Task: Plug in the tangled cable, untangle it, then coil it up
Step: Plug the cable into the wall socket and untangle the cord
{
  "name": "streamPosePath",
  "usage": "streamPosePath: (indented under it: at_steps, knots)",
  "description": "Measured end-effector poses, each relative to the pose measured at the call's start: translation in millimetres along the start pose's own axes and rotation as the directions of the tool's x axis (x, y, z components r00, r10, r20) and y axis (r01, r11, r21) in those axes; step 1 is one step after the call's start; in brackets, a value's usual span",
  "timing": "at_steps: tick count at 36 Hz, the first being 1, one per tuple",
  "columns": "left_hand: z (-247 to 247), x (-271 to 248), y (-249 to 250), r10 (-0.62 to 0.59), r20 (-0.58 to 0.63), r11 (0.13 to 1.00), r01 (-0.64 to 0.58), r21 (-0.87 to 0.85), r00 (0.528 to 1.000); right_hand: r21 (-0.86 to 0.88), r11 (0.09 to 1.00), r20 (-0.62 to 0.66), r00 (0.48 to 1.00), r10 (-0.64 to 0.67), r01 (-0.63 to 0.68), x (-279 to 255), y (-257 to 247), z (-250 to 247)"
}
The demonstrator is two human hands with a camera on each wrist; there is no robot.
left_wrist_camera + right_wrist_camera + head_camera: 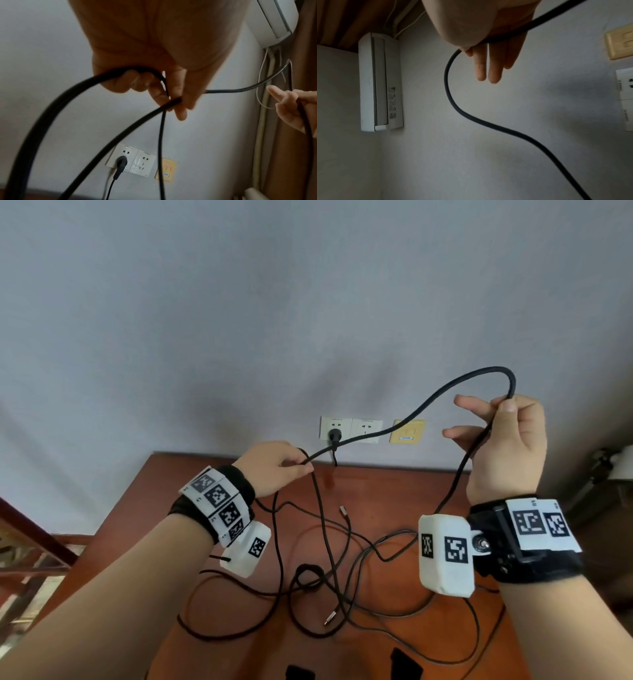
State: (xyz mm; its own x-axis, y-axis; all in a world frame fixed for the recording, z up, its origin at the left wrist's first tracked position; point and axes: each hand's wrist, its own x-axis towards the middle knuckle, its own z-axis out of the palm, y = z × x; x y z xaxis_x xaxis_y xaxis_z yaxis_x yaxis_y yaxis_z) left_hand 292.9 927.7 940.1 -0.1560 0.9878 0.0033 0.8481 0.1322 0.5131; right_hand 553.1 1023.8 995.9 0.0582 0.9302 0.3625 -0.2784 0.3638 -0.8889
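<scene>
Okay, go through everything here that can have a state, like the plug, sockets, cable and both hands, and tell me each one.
plug: seated in the left wall socket
right wall socket: nothing plugged in
black cable: lifted in a loop between both hands, the rest still tangled on the table
left hand: pinches the cable
right hand: pinches the cable, other fingers extended

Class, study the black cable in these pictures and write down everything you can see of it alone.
The black cable is long, thin and round, with a matte, rubbery look. Its black plug sits in the left white wall socket. The left hand grips it in curled fingers; from there it arcs up in a loop to the right hand, pinched at thumb and forefinger. The rest lies in crossing, tangled loops on the red-brown table, not yet coiled.
</scene>
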Motion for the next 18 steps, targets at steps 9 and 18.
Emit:
streamPosePath:
  at_steps: [9,18]
  knots:
    - [-3,2,2,-0.010,-0.135,0.997,-0.001,-0.076,0.991,-0.619,0.783,0.148,0.989,0.030,0.069,7,20,-12]
    - [-11,4,9,-0.020,-0.224,0.999,0.009,-0.048,0.974,-0.736,0.537,0.307,0.910,-0.280,0.413,-6,8,-4]
